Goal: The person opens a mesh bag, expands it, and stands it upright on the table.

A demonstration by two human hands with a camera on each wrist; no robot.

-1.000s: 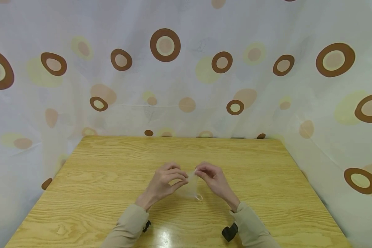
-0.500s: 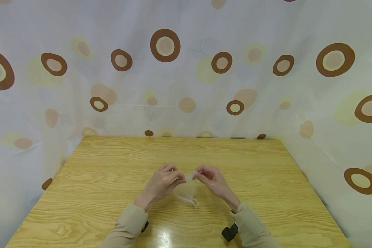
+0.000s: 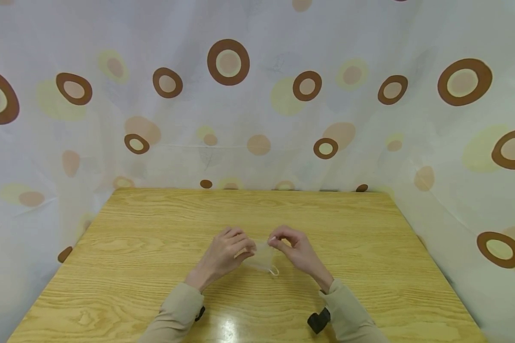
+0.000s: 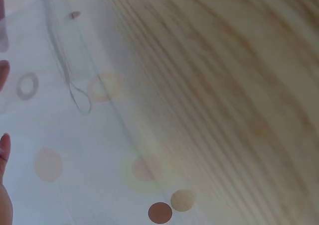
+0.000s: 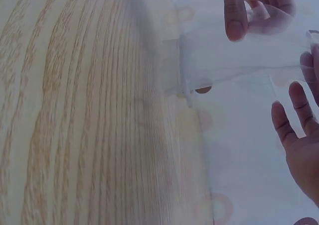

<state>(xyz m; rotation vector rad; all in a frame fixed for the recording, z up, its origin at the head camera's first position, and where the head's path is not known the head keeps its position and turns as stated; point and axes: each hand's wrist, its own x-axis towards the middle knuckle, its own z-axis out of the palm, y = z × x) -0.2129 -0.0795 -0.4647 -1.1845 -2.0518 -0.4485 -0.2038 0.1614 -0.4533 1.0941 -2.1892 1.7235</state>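
Observation:
A small sheer white drawstring bag [image 3: 259, 257] hangs between my two hands in the head view, a thin string loop at its lower right corner. My left hand [image 3: 229, 250] pinches its left side between thumb and fingers. At its upper right, my right hand [image 3: 296, 245] pinches the edge. In the right wrist view, the left thumb [image 5: 235, 23] lies over the see-through bag [image 5: 224, 56], and the right hand [image 5: 304, 145] shows some fingers spread apart. The left wrist view shows the string loop [image 4: 82, 99] dangling from the bag, with only fingertips at the left edge.
A wood-grain table [image 3: 154, 224] lies under both hands. A white curtain [image 3: 257, 109] with brown and pastel circles surrounds its back and sides. Black straps [image 3: 318, 320] show at the beige sleeves [image 3: 345, 309].
The bag's loop end swung down and to the left, then came back up and right. My left hand has shifted slightly left; my right hand has stayed nearly in place.

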